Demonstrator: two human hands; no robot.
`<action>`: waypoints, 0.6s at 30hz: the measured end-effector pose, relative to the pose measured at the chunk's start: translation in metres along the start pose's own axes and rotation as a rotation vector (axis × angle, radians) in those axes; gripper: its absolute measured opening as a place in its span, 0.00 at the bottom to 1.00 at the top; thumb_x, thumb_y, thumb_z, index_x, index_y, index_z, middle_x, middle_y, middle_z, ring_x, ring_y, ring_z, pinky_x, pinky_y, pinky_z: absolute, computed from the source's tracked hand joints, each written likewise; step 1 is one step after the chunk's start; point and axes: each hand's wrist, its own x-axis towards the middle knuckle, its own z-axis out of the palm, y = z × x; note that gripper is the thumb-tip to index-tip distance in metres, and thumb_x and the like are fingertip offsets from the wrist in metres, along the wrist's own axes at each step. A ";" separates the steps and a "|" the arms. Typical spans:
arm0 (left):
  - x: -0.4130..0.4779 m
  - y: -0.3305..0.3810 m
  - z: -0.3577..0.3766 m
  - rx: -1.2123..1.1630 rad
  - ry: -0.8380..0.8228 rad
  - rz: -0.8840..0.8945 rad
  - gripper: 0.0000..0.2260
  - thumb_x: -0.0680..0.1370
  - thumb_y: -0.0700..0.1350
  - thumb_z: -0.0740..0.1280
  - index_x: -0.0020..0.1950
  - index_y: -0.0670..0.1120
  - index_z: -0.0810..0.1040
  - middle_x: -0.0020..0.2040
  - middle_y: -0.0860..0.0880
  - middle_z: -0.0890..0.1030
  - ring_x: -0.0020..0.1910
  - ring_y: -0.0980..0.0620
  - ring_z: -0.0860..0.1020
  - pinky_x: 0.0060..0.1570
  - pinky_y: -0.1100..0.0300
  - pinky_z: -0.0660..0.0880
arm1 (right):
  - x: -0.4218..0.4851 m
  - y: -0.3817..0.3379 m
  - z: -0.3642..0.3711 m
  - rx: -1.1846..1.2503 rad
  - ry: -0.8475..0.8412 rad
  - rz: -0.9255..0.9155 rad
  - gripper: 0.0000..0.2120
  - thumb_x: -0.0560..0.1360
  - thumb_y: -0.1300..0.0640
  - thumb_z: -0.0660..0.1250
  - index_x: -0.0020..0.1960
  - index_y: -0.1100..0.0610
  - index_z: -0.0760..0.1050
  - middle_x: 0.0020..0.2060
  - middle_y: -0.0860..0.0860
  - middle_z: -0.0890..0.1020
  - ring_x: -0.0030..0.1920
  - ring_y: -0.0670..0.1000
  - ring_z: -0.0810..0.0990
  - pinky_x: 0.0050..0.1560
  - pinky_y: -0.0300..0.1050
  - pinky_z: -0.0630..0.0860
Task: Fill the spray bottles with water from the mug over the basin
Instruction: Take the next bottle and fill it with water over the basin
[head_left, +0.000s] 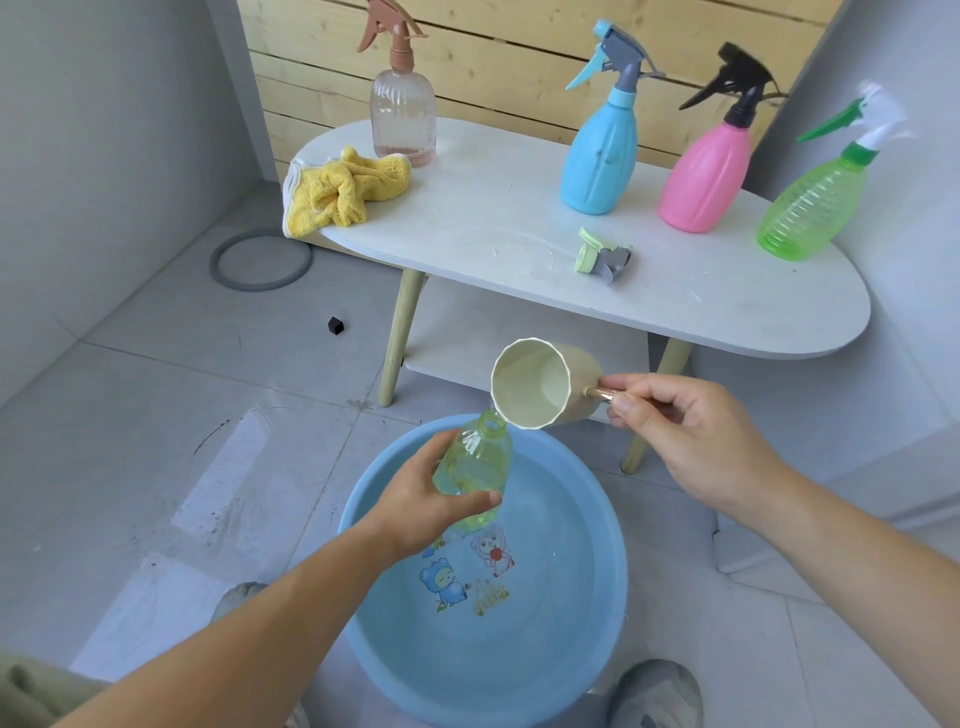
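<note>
While left hand (415, 501) grips uncapped clear green plastic bottle (475, 465) over round blue plastic basin (576, 545) | right hand (696, 436) pinches handle of tilted beige mug (540, 387), rim at bottle mouth | basin decal lettering unreadable | white tabletop (493, 208) edge beyond.

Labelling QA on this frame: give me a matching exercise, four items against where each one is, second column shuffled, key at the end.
1. mug
2. capless green bottle
3. loose spray head
4. yellow cloth

A. lying on the table near the blue bottle
B. tipped, in the right hand
C. at the table's left end
D. in the left hand, over the basin

Pairs: 1-B, 2-D, 3-A, 4-C
</note>
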 end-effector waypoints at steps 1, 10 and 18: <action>0.000 0.000 0.000 -0.001 0.002 0.002 0.36 0.63 0.61 0.81 0.69 0.64 0.73 0.63 0.61 0.79 0.65 0.59 0.76 0.68 0.51 0.74 | 0.000 0.000 0.000 -0.004 0.000 -0.006 0.10 0.78 0.55 0.67 0.39 0.48 0.82 0.51 0.36 0.84 0.54 0.40 0.81 0.62 0.47 0.75; 0.000 0.000 0.001 -0.002 0.007 0.013 0.34 0.67 0.56 0.82 0.69 0.63 0.73 0.63 0.61 0.79 0.64 0.61 0.76 0.62 0.61 0.74 | -0.002 -0.006 -0.002 -0.015 -0.002 -0.029 0.12 0.78 0.57 0.67 0.37 0.47 0.81 0.54 0.40 0.83 0.54 0.38 0.81 0.58 0.37 0.72; 0.000 -0.001 0.001 -0.004 0.007 0.014 0.34 0.66 0.57 0.82 0.69 0.63 0.73 0.62 0.61 0.81 0.62 0.61 0.77 0.62 0.58 0.76 | -0.002 -0.007 0.000 -0.037 -0.005 -0.036 0.07 0.78 0.57 0.68 0.43 0.54 0.82 0.57 0.42 0.82 0.53 0.37 0.81 0.55 0.28 0.72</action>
